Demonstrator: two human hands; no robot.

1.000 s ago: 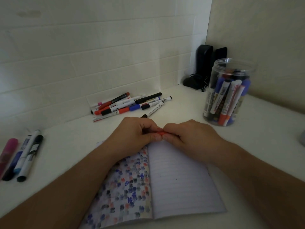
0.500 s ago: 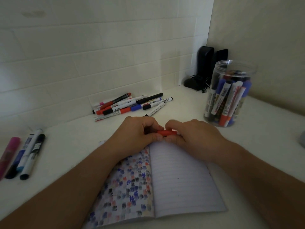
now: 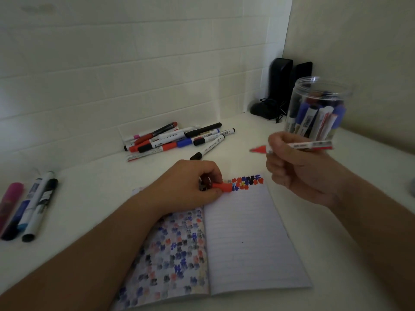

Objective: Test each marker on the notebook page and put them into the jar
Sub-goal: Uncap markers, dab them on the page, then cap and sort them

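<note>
Right hand (image 3: 298, 167) raised off the desk, fingers curled round an uncapped red marker (image 3: 298, 146); long axis near horizontal, red tip pointing left and sticking out past the thumb side, white printed barrel running right out of the fist, its tail end in front of the jar's base. Marker blurred. Left hand (image 3: 190, 182) rests at top of the open notebook (image 3: 247, 239), fingertips pinching the red cap (image 3: 222, 187), which lies roughly horizontal with its wider end pointing right over the row of red, blue and black test marks (image 3: 247, 181) along the top of the lined right page. Left page covered in coloured blotches. Clear plastic jar (image 3: 318, 108) stands far right on the white desk (image 3: 89, 198), lidless, markers upright inside. Pile of markers (image 3: 177, 140) by the back wall, well apart from both hands; three more markers (image 3: 29, 205) lie far left. Two black speakers (image 3: 283, 86) in the corner behind the jar.
</note>
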